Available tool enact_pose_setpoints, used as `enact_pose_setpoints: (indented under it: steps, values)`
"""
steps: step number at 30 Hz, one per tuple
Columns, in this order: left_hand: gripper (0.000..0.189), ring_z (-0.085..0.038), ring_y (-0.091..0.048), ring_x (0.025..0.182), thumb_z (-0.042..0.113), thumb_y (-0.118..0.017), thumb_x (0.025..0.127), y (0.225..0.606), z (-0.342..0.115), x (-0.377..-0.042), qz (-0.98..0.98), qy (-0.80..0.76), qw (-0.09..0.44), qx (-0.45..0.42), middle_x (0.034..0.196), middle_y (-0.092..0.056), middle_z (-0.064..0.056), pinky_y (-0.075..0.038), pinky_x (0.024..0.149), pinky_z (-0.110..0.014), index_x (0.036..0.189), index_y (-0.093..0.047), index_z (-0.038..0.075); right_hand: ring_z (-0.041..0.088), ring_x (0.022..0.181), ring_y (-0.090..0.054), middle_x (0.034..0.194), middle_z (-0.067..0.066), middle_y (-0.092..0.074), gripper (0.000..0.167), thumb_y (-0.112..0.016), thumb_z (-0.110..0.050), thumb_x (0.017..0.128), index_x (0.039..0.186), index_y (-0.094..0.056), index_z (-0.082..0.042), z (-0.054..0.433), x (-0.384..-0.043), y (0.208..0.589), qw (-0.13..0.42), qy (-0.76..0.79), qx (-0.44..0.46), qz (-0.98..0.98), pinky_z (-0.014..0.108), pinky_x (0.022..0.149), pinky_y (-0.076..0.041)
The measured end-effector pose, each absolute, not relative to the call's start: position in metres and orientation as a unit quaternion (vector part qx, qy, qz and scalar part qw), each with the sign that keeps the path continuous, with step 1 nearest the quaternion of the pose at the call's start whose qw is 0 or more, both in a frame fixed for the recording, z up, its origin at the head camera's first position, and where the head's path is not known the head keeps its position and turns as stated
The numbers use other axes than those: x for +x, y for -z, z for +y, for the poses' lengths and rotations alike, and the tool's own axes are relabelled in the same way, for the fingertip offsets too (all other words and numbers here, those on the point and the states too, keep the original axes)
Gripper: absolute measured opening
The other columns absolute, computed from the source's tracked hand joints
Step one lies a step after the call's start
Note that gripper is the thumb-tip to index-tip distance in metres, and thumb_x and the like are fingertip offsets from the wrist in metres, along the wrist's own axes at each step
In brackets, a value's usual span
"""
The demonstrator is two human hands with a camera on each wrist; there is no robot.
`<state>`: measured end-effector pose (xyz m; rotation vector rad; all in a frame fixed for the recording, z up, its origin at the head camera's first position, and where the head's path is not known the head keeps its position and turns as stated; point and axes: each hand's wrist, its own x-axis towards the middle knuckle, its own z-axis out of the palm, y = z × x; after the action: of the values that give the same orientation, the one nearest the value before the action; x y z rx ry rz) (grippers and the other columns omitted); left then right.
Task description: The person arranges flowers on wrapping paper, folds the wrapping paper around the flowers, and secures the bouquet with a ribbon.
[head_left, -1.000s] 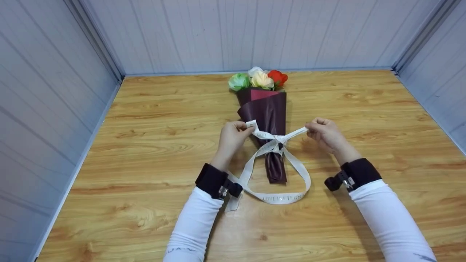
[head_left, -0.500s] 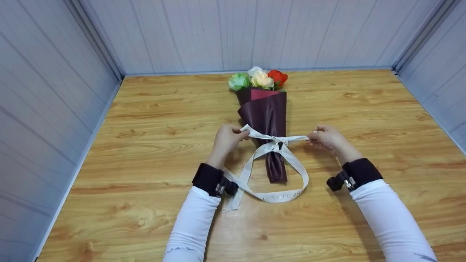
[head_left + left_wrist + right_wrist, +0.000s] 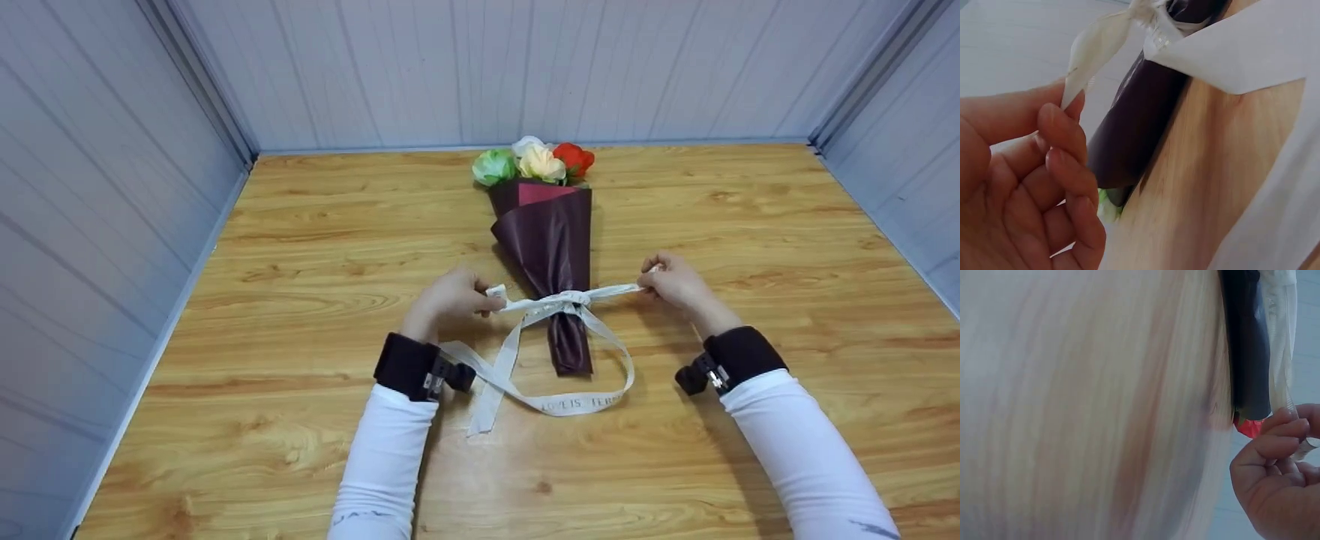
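Note:
A bouquet (image 3: 551, 240) in dark maroon wrapping paper lies on the table, with green, white, cream and red flowers at its far end. White printed ribbon (image 3: 577, 405) is knotted round its narrow lower part. My left hand (image 3: 452, 298) pinches one ribbon end between thumb and forefinger, left of the knot (image 3: 574, 298). On the other side my right hand (image 3: 679, 285) pinches the opposite end. Both ends stretch nearly straight out from the knot. In the left wrist view, thumb and forefinger of the left hand (image 3: 1044, 163) grip the twisted ribbon (image 3: 1095, 50).
A long loop of ribbon hangs from the knot towards the front, and its tail (image 3: 487, 409) lies on the wooden table (image 3: 300, 450). Pale panel walls (image 3: 405, 75) enclose the table at the back and both sides.
My left hand has moved left and towards the front, drawing its ribbon end straighter. My right hand has shifted slightly right and forward of the body. The knot looks tighter and sits a little lower.

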<state>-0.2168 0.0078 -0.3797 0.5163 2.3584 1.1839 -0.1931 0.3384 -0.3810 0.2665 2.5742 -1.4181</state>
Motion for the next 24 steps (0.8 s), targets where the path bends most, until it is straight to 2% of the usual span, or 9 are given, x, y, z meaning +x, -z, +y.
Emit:
enact_pose_setpoints:
  steps: [7, 11, 15, 19, 24]
  values:
    - [0.012, -0.009, -0.045, 0.062, 0.016, -0.062, 0.088, 0.380, -0.004, -0.219, 0.861, -0.425, 0.235, 0.150, 0.069, -0.057, 0.002, -0.035, 0.058, -0.022, 0.081, -0.065, 0.008, 0.008, 0.057, -0.039, 0.066, -0.003, -0.040, 0.017, -0.053, -0.001, 0.079, 0.095, -0.048, 0.001, 0.346, -0.193, 0.383, 0.067, 0.364, 0.049, 0.928, 0.022, 0.053, -0.035]
    - [0.013, -0.011, -0.043, 0.064, 0.016, -0.060, 0.089, 0.383, -0.006, -0.221, 0.860, -0.431, 0.240, 0.131, 0.068, -0.052, 0.003, -0.034, 0.061, -0.024, 0.077, -0.060, 0.010, 0.010, 0.057, -0.037, 0.065, -0.003, -0.037, 0.014, -0.054, -0.002, 0.079, 0.092, -0.048, 0.001, 0.351, -0.194, 0.386, 0.060, 0.332, 0.035, 0.941, 0.025, 0.052, -0.032]
    - [0.017, -0.012, -0.041, 0.063, 0.016, -0.057, 0.090, 0.387, -0.007, -0.224, 0.870, -0.418, 0.225, 0.132, 0.064, -0.045, 0.004, -0.033, 0.062, -0.025, 0.074, -0.058, 0.011, 0.011, 0.056, -0.036, 0.064, -0.002, -0.036, 0.011, -0.052, -0.002, 0.079, 0.088, -0.048, 0.001, 0.356, -0.194, 0.388, 0.055, 0.312, 0.026, 0.948, 0.027, 0.052, -0.031]
    - [0.021, -0.013, -0.041, 0.062, 0.017, -0.054, 0.092, 0.388, -0.008, -0.226, 0.881, -0.410, 0.203, 0.125, 0.064, -0.045, 0.004, -0.034, 0.061, -0.026, 0.071, -0.054, 0.013, 0.012, 0.055, -0.034, 0.063, -0.001, -0.035, 0.007, -0.051, -0.003, 0.080, 0.086, -0.047, 0.000, 0.360, -0.195, 0.388, 0.047, 0.294, 0.023, 0.954, 0.028, 0.052, -0.029]
    - [0.016, -0.014, -0.043, 0.066, 0.017, -0.055, 0.092, 0.390, -0.008, -0.228, 0.883, -0.417, 0.182, 0.115, 0.070, -0.048, 0.002, -0.035, 0.060, -0.025, 0.078, -0.056, 0.009, 0.012, 0.052, -0.029, 0.065, 0.002, -0.034, 0.007, -0.048, 0.001, 0.077, 0.079, -0.043, -0.004, 0.364, -0.197, 0.389, 0.021, 0.297, 0.026, 0.954, 0.027, 0.051, -0.025]
